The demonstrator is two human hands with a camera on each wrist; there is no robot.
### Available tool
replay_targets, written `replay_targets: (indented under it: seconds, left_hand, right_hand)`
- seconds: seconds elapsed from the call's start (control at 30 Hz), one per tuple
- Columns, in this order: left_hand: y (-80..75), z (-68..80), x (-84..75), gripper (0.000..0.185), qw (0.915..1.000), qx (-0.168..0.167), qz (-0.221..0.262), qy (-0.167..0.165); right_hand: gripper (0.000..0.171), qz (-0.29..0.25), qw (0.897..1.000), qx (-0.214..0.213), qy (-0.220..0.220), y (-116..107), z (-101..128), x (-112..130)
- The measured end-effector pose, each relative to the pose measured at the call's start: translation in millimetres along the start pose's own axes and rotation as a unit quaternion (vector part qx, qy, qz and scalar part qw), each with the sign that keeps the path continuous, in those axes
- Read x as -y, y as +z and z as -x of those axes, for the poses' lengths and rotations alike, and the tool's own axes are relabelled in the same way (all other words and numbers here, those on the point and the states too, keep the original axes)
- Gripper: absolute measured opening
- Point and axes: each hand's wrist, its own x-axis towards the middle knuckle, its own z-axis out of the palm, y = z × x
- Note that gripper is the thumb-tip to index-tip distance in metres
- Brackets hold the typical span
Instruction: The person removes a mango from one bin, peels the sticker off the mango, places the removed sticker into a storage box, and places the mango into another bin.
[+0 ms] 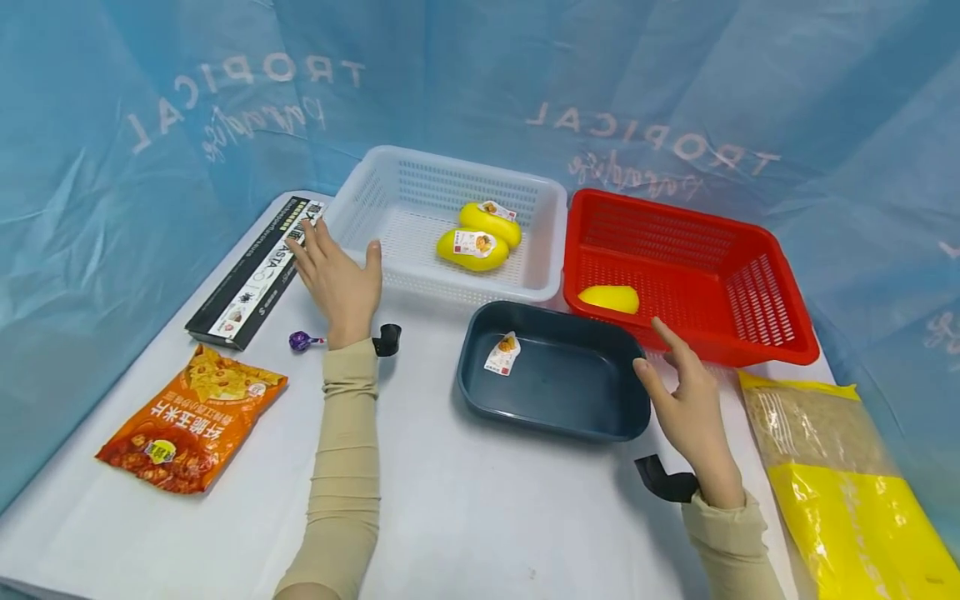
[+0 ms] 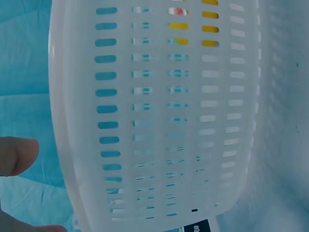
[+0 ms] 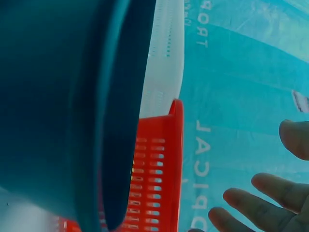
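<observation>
My left hand hovers with spread fingers between the white basket and the black pasta box, holding nothing. Two yellow mango-like fruits with paper labels lie in that basket. My right hand, its fingers extended, is beside the right end of the dark blue bin; it grips nothing. A white label with a fruit picture lies in the bin. Behind the bin, the red basket holds a yellow piece, partly hidden by the rim. The right wrist view shows spread right fingers.
A purple-wrapped lollipop and an orange snack bag lie at the left. On the right edge rests a yellow and clear bag. Blue printed cloth hangs behind the white table.
</observation>
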Motion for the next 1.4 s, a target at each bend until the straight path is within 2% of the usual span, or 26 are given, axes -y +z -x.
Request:
replay_targets:
  seconds: [0.13, 0.3, 0.43, 0.57, 0.83, 1.27, 1.4]
  left_hand:
    - [4.0, -1.4, 1.1, 0.086, 0.9999, 0.009, 0.006, -0.001]
    - [7.0, -3.6, 5.3, 0.088, 0.9997, 0.011, 0.02, -0.003]
    - [9.5, -2.7, 11.6, 0.089, 0.9997, 0.011, 0.021, -0.01]
    - [12.8, -1.8, 15.7, 0.089, 0.9999, 0.009, 0.01, -0.009]
    - [17.6, -4.1, 14.9, 0.09, 0.9999, 0.01, 0.007, -0.012]
    - [20.1, -6.2, 11.9, 0.087, 0.9993, -0.009, 0.032, -0.016]
    - [24.3, -5.7, 8.1, 0.085, 0.9986, -0.021, 0.043, -0.024]
  right_hand:
    - [0.06, -0.009, 1.0, 0.008, -0.012, 4.0, -0.5, 0.8]
    - [0.06, -0.035, 0.998, 0.029, -0.053, 12.8, -15.7, 9.2]
    - [0.059, -0.05, 0.993, 0.061, -0.091, 22.8, -30.9, 16.6]
    - [0.06, -0.061, 0.988, 0.103, -0.101, 33.7, -46.3, 22.6]
    - [0.061, -0.076, 0.981, 0.162, -0.075, 51.4, -82.8, 37.3]
    - [0.059, -0.135, 0.974, 0.181, -0.033, 78.8, -137.6, 63.1]
    - [0.058, -0.135, 0.973, 0.185, -0.017, 90.4, -152.3, 66.8]
